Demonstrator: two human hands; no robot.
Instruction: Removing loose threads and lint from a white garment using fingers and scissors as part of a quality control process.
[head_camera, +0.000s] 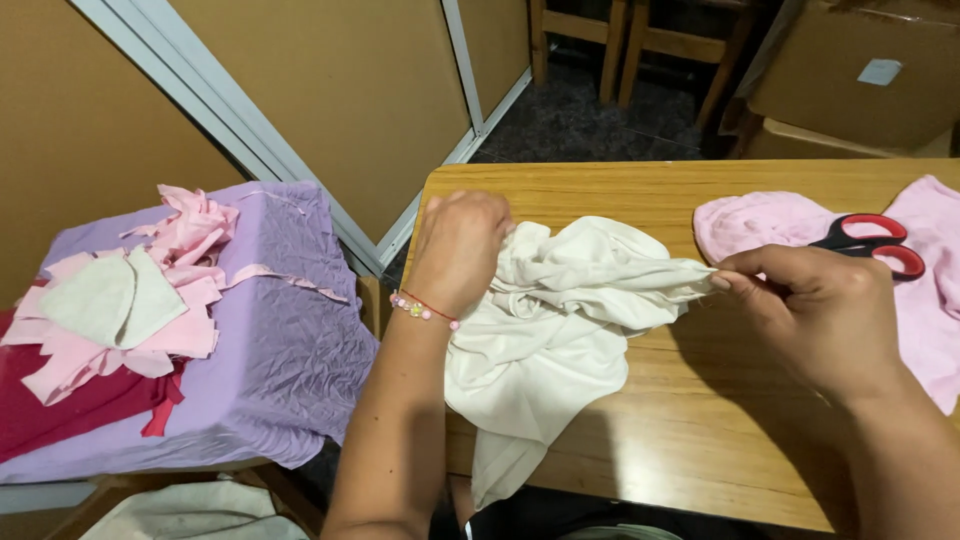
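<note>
Off to the left of the wooden table (700, 440) stands a lower surface draped in a crumpled lilac cloth (280, 340), and on it lies a heap of pink fabric scraps (185, 240) with a pale grey-white cut piece (105, 300) on top and some dark red fabric (70, 410) spread under them at the near left corner. Below that surface, at the bottom edge of view, a bit of off-white fabric (190, 512) shows.

At the table's left end, the person's left hand (458, 250) presses down into a bunched cream cloth (560, 320), fingers curled closed into its folds; a beaded pink bracelet with a red thread (425, 308) sits on that wrist. The cream cloth lies crumpled on the tabletop, with one part hanging over the table's near edge toward the person.

Farther right along the table, the right hand (820, 310) pinches a stretched-out corner of the same cloth, thumb and forefinger clamped together on it, so the fabric is drawn taut between the two hands.

Behind the right hand, toward the table's far right, lies pale pink fabric (750, 222), and red-handled scissors (865, 242) rest on it, just beyond the knuckles. Past the table's far edge, cardboard boxes (850, 80) and wooden chair legs (625, 50) stand on the dark floor.
</note>
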